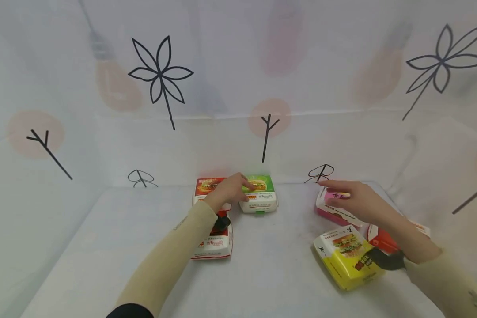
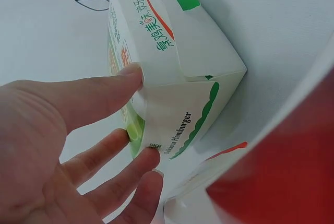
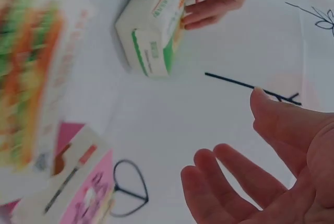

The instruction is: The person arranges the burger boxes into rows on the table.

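Note:
My left hand (image 1: 230,191) reaches to a green and white hamburger box (image 1: 261,206) at the back middle of the table. In the left wrist view its thumb and fingertips rest against the edge and side of this box (image 2: 180,114), fingers mostly extended rather than wrapped round it. My right hand (image 1: 357,201) is held over a pink and white box (image 1: 338,214) at the right, its fingers spread. In the right wrist view nothing lies between that hand's thumb and fingers (image 3: 209,185).
Beneath the left forearm sit a red-topped box (image 1: 205,187) and a second red and white box (image 1: 212,248) nearer me. A yellow burger box (image 1: 347,260) and a red box (image 1: 381,239) lie by the right wrist. A patterned cloth (image 1: 230,145) hangs behind the white table (image 1: 270,274).

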A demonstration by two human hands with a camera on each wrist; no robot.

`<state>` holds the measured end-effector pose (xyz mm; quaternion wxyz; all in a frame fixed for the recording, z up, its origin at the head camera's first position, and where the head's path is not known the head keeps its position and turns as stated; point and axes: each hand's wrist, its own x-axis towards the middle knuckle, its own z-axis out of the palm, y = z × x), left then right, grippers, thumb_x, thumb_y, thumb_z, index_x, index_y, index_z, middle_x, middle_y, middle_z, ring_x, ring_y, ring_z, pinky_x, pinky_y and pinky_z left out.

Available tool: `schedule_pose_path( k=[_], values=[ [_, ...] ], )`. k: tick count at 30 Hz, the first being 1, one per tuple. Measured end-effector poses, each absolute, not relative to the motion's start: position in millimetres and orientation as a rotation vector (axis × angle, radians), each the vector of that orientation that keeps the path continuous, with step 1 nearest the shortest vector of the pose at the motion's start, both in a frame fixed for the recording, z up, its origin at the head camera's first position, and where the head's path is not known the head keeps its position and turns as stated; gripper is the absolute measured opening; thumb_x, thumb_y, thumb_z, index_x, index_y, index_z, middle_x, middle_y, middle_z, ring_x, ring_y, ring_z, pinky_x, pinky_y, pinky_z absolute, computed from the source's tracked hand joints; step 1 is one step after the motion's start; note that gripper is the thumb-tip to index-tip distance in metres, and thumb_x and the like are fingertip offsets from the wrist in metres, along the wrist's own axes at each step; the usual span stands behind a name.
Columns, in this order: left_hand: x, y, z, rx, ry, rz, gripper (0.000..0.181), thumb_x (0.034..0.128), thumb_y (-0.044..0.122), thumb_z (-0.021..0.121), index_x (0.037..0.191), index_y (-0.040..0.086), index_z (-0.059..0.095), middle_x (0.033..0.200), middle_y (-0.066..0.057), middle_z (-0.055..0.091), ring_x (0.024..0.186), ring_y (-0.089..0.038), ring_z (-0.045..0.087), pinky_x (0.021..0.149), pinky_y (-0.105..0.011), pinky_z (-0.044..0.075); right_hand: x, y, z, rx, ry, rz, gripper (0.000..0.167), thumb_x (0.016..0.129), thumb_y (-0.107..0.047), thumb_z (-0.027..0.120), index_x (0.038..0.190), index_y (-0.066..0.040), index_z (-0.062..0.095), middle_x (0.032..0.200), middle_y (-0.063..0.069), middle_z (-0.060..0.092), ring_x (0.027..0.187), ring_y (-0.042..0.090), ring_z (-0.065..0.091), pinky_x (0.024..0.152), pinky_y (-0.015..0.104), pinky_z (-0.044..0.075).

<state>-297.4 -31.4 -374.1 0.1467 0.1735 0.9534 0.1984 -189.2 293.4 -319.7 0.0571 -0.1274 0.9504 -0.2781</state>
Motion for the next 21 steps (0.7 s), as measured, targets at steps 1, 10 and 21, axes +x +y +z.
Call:
schedule_pose_path(
  k=[1,10,21],
  values=[
    [-297.3,-31.2,-374.3,0.496,2.745,0.571,0.045,0.0889,0.019,0.077,0.132,0.03,0.067,0.144,-0.003,0.047,0.133,-0.025,0.044,0.108,-0.042,0.039,-181.5,300.1,-322.2,-0.365,2.889,-0.825,0.059,0.094,-0.031,0.069,0.147,-0.013,0.051,0.137,0.026,0.055,0.121,0.05,0.052,0.086,0.058,0.053],
    [-297.6,-29.7,-375.6,0.499,2.739,0.548,0.045,0.088,0.018,0.078,0.129,0.032,0.069,0.143,-0.004,0.047,0.132,-0.025,0.044,0.107,-0.043,0.04,-123.6,347.1,-361.3,-0.203,2.994,-0.655,0.06,0.085,-0.028,0.079,0.137,-0.006,0.059,0.127,0.028,0.06,0.099,0.042,0.062,0.072,0.051,0.057],
    [-300.9,-32.6,-373.9,0.5,2.745,0.553,0.045,0.0874,0.017,0.078,0.129,0.032,0.069,0.141,-0.003,0.049,0.131,-0.024,0.045,0.106,-0.042,0.041,-103.0,350.0,-385.1,-0.194,2.974,-0.714,0.06,0.084,-0.031,0.08,0.135,-0.006,0.061,0.134,0.026,0.058,0.112,0.051,0.058,0.075,0.062,0.054]
  ],
)
